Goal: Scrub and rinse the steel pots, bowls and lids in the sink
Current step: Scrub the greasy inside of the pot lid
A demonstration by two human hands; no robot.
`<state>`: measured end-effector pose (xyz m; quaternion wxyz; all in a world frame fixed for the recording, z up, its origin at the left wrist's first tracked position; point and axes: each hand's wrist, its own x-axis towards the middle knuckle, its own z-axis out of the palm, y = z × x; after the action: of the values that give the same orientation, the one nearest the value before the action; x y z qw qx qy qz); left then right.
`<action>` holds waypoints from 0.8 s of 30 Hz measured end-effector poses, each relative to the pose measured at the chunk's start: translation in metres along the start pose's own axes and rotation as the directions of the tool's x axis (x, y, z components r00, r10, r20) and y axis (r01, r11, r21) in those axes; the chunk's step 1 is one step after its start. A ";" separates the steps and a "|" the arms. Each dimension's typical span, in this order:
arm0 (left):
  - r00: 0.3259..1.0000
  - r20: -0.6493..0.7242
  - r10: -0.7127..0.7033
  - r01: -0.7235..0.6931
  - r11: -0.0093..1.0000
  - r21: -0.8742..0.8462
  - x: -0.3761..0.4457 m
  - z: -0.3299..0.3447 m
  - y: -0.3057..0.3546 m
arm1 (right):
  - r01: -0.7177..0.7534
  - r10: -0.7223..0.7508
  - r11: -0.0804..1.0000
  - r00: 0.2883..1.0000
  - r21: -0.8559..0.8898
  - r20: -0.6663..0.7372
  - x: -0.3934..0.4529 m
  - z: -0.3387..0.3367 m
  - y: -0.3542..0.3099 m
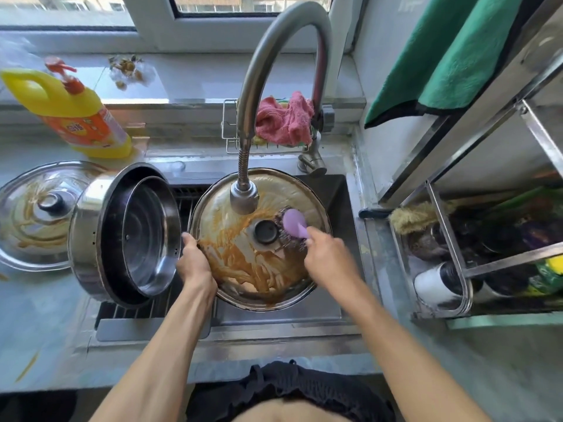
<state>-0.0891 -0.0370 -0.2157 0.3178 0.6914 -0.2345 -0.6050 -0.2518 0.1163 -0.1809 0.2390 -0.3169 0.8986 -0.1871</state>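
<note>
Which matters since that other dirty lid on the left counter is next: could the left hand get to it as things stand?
Probably not directly. The left hand grips the rim of the lid in the sink, and the tilted steel pot stands between it and the counter lid; it would need to let go and reach over.

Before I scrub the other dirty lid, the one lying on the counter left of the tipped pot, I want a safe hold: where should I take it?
Take the lid on the counter by its central knob, coming from above. It lies flat with the knob facing up, and its right rim sits close against the tipped pot, so a rim hold from that side looks cramped. Orange residue streaks the dome, likely slippery.
</note>
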 end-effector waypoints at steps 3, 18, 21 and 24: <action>1.000 -0.013 0.003 -0.004 1.000 -0.022 0.002 -0.001 -0.001 | -0.174 0.175 0.984 0.983 0.035 -0.053 0.016 -0.005 0.016; 0.994 -0.099 -0.047 0.037 0.994 -0.102 -0.010 0.005 -0.008 | -0.173 0.175 0.983 0.984 0.061 -0.025 -0.011 0.014 0.025; 0.991 -0.109 -0.079 0.065 0.990 -0.126 -0.010 0.007 -0.005 | 0.039 -0.040 0.999 0.999 0.038 0.013 -0.033 0.027 0.005; 0.987 -0.132 -0.091 0.073 0.988 -0.132 -0.010 0.005 -0.004 | -0.098 0.099 0.995 0.994 0.011 -0.039 -0.020 0.017 0.019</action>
<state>-0.0959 -0.0282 -0.2122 0.3512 0.7189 -0.1443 -0.5823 -0.2375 0.1404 -0.1981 0.2317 -0.2674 0.9168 -0.1852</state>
